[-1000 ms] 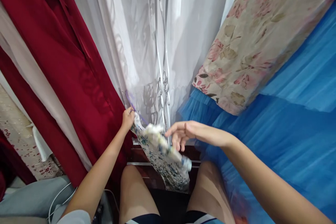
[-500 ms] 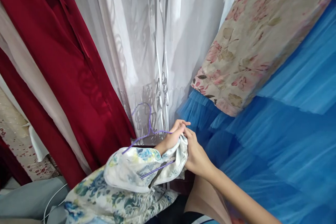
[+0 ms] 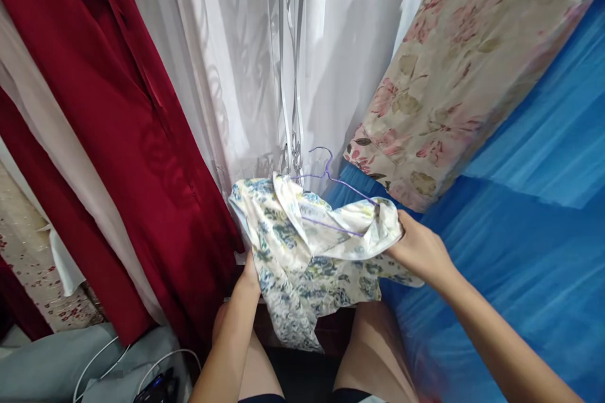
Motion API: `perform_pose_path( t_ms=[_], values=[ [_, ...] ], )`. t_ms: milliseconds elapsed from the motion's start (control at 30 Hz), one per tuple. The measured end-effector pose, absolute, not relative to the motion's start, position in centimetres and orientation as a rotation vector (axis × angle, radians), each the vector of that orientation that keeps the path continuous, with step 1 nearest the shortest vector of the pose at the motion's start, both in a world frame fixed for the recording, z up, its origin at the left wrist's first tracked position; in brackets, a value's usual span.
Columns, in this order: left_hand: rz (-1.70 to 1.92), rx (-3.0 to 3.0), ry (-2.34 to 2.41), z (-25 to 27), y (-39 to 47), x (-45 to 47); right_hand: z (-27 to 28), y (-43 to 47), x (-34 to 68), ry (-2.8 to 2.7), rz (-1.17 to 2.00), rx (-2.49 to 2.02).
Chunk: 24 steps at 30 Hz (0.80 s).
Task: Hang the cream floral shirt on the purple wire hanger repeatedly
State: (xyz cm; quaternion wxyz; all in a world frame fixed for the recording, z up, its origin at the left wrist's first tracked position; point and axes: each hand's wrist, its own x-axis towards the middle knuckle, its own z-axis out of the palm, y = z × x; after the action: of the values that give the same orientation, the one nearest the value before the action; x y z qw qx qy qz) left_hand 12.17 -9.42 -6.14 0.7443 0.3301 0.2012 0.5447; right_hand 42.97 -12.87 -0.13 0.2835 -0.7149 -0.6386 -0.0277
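A white blouse (image 3: 293, 252) with blue, green and yellow floral print hangs in the air in front of me, bunched and creased. A thin purple hanger (image 3: 350, 186) sits inside its neck opening, hook up, with its lower bar showing across the opening. My right hand (image 3: 418, 244) is closed on the blouse's right shoulder, by the hanger's end. At the blouse's left side, my left hand (image 3: 252, 274) grips the cloth from beside and behind; most of its fingers are hidden by the fabric.
Long dark red garments (image 3: 155, 138) hang on the left, white curtains (image 3: 246, 75) behind. A pink-flowered cloth (image 3: 425, 101) and blue ruffled tulle (image 3: 510, 252) hang close on the right. Lower left, white cables (image 3: 165, 356) and a black device (image 3: 158, 387) lie on grey fabric.
My hands have moved apart, the left to the blouse's left side and the right farther right. Blouse and hanger have moved up and right, and the blouse is spread wider.
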Motion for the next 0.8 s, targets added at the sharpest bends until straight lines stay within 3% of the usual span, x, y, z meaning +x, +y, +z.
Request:
perform_pose_path(
  t_ms=[300,533,667,733,800],
  values=[
    [1.461,0.67,0.725,-6.7,-12.3,8.2,4.2,-10.0,40.5,-1.818,-0.231,-1.706],
    [1.402,0.682,0.946,-10.9,-14.3,9.9,2.5,-10.3,42.6,-2.005,-0.291,-1.323],
    [1.42,0.637,1.078,-14.5,-15.2,10.9,-2.0,-13.0,39.1,-1.666,-0.361,-1.237],
    [1.425,0.625,1.111,-15.3,-15.4,11.0,-5.5,-14.8,35.8,-1.374,-0.19,-1.265],
    [1.419,0.64,1.144,-15.3,-15.5,11.0,-8.9,-16.0,32.5,-1.24,0.183,-1.249]
  ],
)
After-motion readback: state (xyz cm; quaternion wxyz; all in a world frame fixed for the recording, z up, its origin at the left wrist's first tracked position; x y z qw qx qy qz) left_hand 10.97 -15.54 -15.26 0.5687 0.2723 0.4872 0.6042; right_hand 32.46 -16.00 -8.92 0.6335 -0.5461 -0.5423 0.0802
